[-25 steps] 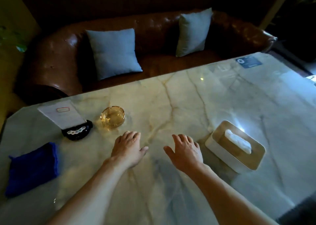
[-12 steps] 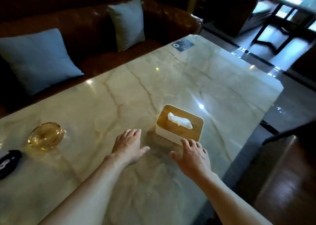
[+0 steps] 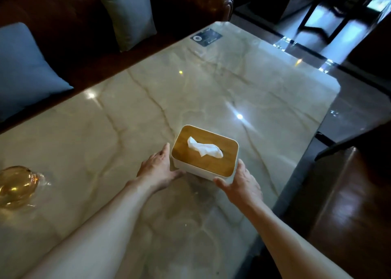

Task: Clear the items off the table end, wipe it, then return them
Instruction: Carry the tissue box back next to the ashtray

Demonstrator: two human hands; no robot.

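A white tissue box (image 3: 204, 152) with a wooden lid and a tissue sticking out sits on the marble table (image 3: 264, 100), towards its right end. My left hand (image 3: 157, 168) presses against the box's left side, thumb under its near edge. Cupped around the near right corner is my right hand (image 3: 240, 183). Both hands grip the box between them. An amber glass ashtray (image 3: 17, 185) stands at the far left edge of the view.
A brown leather sofa (image 3: 186, 1) with a blue cushion (image 3: 23, 67) and a grey cushion (image 3: 129, 12) runs along the table's far side. A dark sticker (image 3: 206, 37) lies at the far right corner. Dark wooden furniture (image 3: 355, 204) stands right of the table.
My view has swung right, so the blue cloth and black card holder have left the frame. Both hands moved forward from the bare tabletop and closed on the tissue box's sides.
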